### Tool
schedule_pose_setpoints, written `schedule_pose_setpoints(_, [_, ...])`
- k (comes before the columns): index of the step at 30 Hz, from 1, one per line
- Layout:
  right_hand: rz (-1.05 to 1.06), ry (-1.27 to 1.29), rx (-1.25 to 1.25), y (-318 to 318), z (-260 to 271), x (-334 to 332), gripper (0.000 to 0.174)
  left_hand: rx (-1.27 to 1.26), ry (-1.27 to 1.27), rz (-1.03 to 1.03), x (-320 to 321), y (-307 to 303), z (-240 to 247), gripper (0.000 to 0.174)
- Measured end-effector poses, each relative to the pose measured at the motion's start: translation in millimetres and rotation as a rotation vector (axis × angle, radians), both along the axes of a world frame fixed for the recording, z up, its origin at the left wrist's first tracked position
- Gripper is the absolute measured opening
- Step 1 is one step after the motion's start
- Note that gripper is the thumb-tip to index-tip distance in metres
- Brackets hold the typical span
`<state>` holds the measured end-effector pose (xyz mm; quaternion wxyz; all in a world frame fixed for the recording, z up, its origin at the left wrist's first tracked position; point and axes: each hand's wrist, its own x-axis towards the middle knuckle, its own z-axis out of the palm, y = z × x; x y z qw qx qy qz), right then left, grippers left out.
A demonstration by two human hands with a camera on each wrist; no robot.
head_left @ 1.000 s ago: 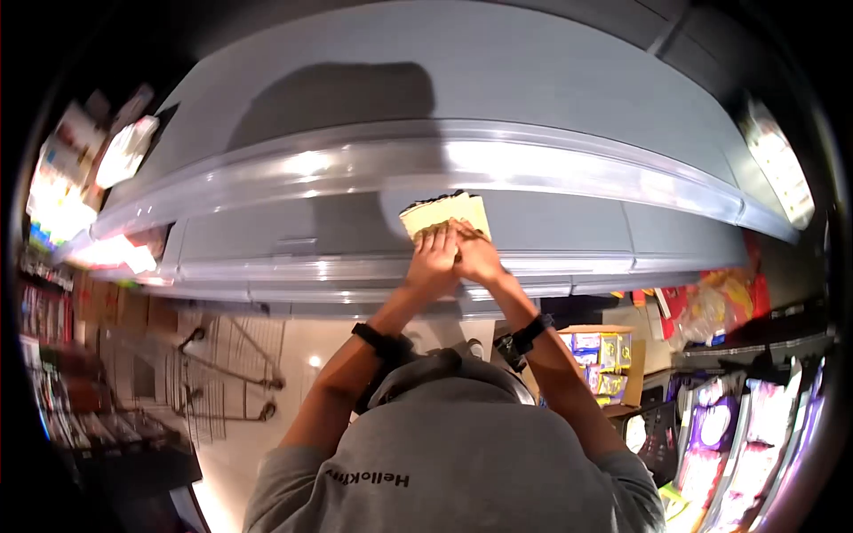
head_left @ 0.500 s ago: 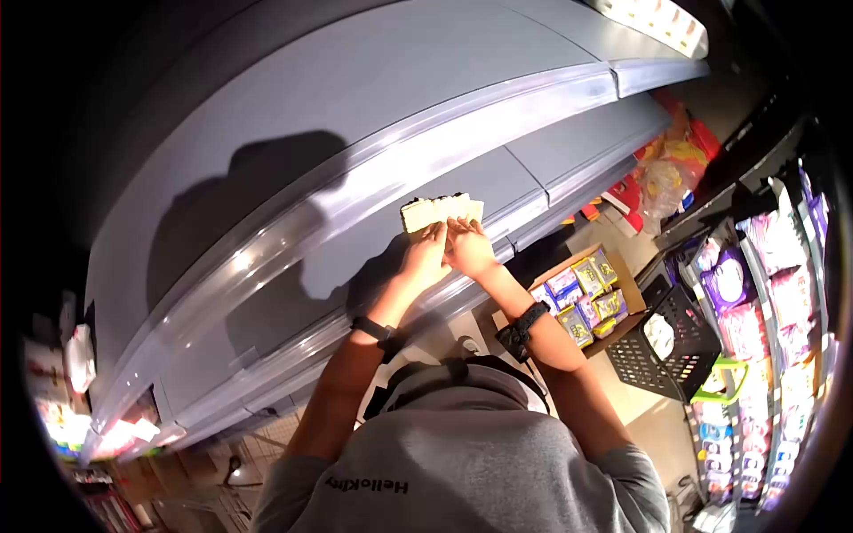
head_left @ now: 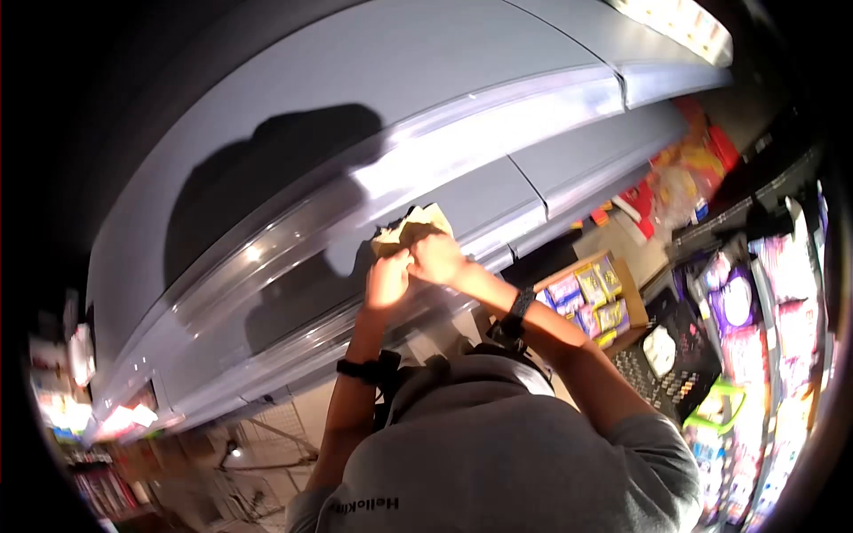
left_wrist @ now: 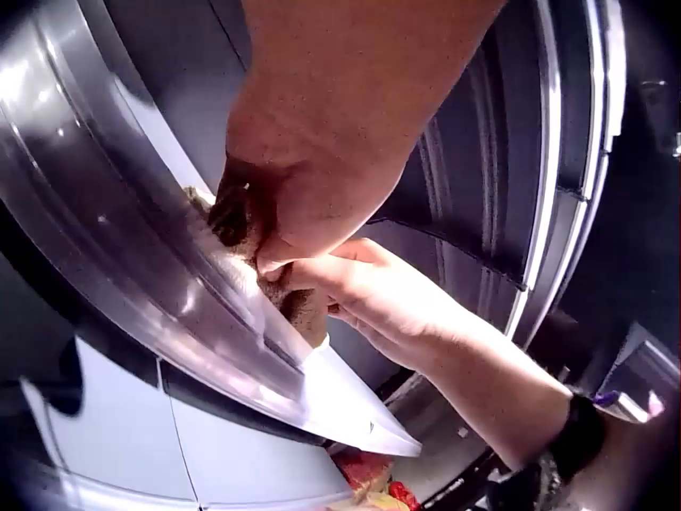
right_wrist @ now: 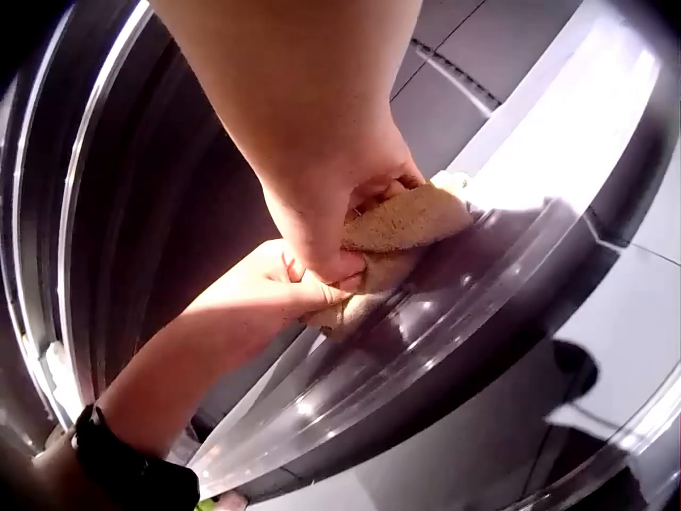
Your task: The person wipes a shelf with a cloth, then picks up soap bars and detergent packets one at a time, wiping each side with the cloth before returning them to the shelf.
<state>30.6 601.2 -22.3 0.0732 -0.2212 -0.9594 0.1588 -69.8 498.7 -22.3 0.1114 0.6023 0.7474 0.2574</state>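
Cloth [right_wrist: 413,220] in grip [head_left: 438,258], packets [head_left: 593,284] in box [head_left: 633,298]

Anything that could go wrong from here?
1. The cloth is bunched between the left hand and right hand, right at the clear shelf-edge strip; a loose fold might snag there.
2. The hands are crowded together on the cloth, so one could tug it out of the other's grip.
3. An open carton of packs sits low on the person's right; a sidestep that way might knock it.
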Motion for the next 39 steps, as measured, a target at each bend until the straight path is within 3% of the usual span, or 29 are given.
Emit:
schedule_pose_setpoints(2, [0.114, 0.007, -0.08, -13, 3, -11, 0.019, -0.014, 0.064, 0.183, 6, -22, 8, 0.018])
schedule_pose_setpoints(4, [0.212, 0.07, -0.024, -29, -13, -24, 0.016, -0.05, 0.282, 0.252, 9, -46, 6, 0.021])
schedule_pose_setpoints(5, [0.259, 0.176, 0.011, -38, -22, -26, 0.013, -0.109, 0.352, 0.288, 11, -55, 7, 0.031])
schedule_pose_setpoints(6, [0.238, 0.346, 0.035, -50, -33, -29, 0.012, -0.004, 0.39, 0.308, 14, -68, 1, 0.042])
schedule_pose_setpoints(11, [0.278, 0.376, 0.082, -60, -32, -25, 0.016, 0.214, 0.419, 0.474, 33, -77, -25, 0.038])
schedule_pose_setpoints(16, [0.219, 0.605, 0.181, -25, -38, 4, 0.013, 0.212, 0.3, 0.414, 48, -42, -27, 0.037])
schedule_pose_setpoints(22, [-0.019, 0.474, 0.076, 21, -29, 59, 0.018, 0.436, 0.204, 0.101, 67, 21, -41, 0.041])
schedule_pose_setpoints(25, [-0.131, 0.538, 0.135, 24, -31, 73, 0.023, 0.282, 0.204, 0.041, 75, 40, -29, 0.042])
schedule_pose_setpoints(28, [-0.169, 0.511, 0.155, 23, -36, 72, 0.025, 0.359, 0.27, 0.105, 76, 48, -34, 0.039])
schedule_pose_setpoints(34, [-0.202, 0.447, 0.156, 11, -36, 53, 0.019, 0.229, 0.192, 0.118, 56, 43, -43, 0.029])
schedule_pose_setpoints(36, [-0.192, 0.41, 0.112, -4, -31, 43, 0.019, 0.267, 0.123, 0.045, 44, 25, -30, 0.027])
schedule_pose_setpoints(39, [-0.151, 0.45, 0.11, -39, -26, 26, 0.023, 0.3, 0.036, 0.126, 28, -7, -26, 0.032])
